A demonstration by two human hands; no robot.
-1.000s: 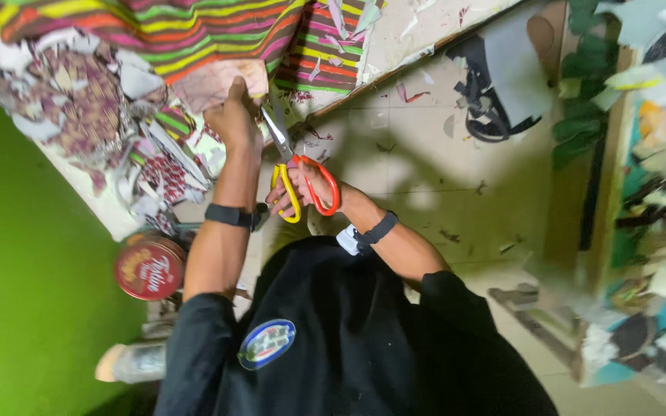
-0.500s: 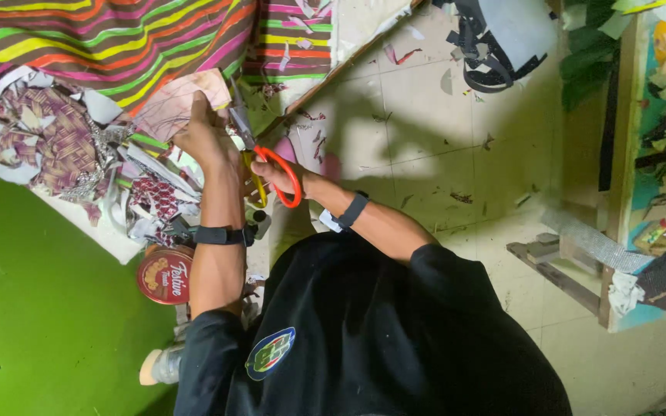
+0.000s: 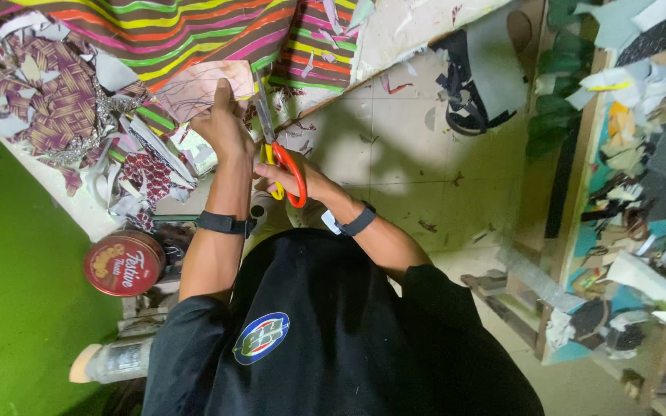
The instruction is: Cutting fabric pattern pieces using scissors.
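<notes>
My left hand (image 3: 223,127) lies flat, fingers together, pressing on a pale pink patterned piece of cloth (image 3: 198,88) on the bench (image 3: 418,23). My right hand (image 3: 294,181) is closed through the red and yellow loops of the scissors (image 3: 275,146), fingers curled tight around the handles. The scissors sit just beside the pink cloth, on its side nearer the bench edge, with the blades pointing up along that cloth's edge; I cannot tell how far the blades are parted. Above the pink cloth spreads a striped fabric (image 3: 163,31) in green, orange, yellow and pink. On the far side of the pink cloth from the scissors lies a heap of purple-patterned scraps (image 3: 55,100) and white offcuts. Below the pink cloth, past my left wrist, stands a round red tin (image 3: 123,263), well apart from it.
</notes>
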